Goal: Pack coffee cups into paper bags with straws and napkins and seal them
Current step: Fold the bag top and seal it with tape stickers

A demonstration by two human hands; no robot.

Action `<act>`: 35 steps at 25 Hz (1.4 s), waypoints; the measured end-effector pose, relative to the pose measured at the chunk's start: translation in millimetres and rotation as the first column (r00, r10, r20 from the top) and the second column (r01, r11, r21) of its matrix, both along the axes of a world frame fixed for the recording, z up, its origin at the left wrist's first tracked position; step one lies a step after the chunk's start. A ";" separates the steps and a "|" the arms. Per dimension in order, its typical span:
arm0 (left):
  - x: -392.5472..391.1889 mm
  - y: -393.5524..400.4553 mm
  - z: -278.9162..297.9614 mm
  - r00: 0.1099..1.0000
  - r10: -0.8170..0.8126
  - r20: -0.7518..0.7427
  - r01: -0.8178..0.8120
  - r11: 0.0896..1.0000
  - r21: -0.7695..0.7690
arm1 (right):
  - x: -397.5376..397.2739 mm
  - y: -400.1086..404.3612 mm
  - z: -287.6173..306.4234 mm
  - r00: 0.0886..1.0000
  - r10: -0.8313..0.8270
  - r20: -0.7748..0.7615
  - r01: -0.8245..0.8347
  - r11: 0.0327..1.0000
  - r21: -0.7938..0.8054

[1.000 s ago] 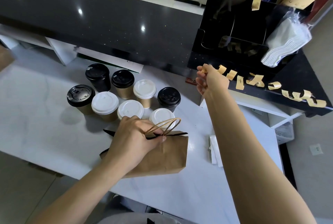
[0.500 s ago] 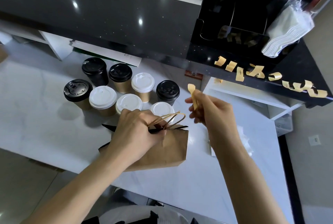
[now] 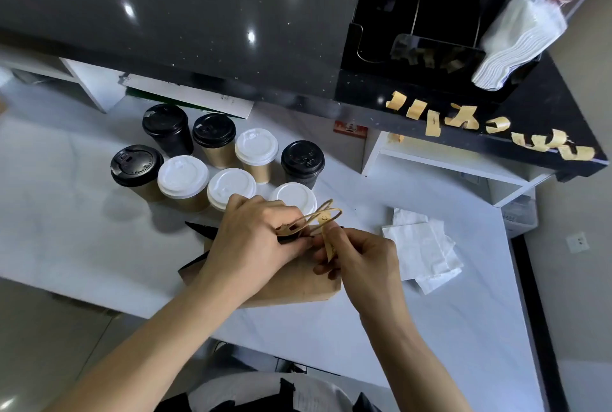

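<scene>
Left hand (image 3: pixel 255 242) curled tight around the pinched top of the brown paper bag (image 3: pixel 298 289), the grip closed on the fold just under the two twine handles (image 3: pixel 323 217). Right hand (image 3: pixel 361 259) just beside it, fingers narrow, pinching a tan sticker strip (image 3: pixel 328 236) with a small smiley, held against the bag mouth. Bag standing on the white desk (image 3: pixel 66 212), contents hidden. Behind the bag, eight lidded coffee cups (image 3: pixel 228 143) in a cluster, four with black lids and four with white. To the right on the desk, loose white napkins (image 3: pixel 427 252). Farther back, more tan strips (image 3: pixel 463 118) stuck along the edge of the black counter (image 3: pixel 546 113), near a black organizer (image 3: pixel 414 14).
</scene>
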State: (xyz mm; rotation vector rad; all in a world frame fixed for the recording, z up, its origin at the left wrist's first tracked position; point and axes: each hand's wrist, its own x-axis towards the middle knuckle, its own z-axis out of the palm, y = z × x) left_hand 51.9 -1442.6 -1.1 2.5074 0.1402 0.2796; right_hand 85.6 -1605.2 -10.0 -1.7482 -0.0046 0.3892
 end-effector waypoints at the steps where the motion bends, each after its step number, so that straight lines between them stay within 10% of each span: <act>1: -0.7 -1.1 0.4 1.000 -0.006 0.010 0.006 1.000 -0.007 | 0.0 -0.2 -0.1 1.000 0.005 0.003 -0.005 1.000 -0.005; 18: -3.7 -0.5 -1.9 0.991 -0.064 0.121 0.060 0.997 0.039 | 3.3 3.0 13.6 0.994 0.112 -0.013 -0.110 0.944 -0.312; 35: 6.8 2.8 8.2 0.980 -0.140 -0.142 0.123 0.985 -0.121 | 2.4 -0.6 5.5 0.989 0.132 -0.067 -0.146 0.950 -0.277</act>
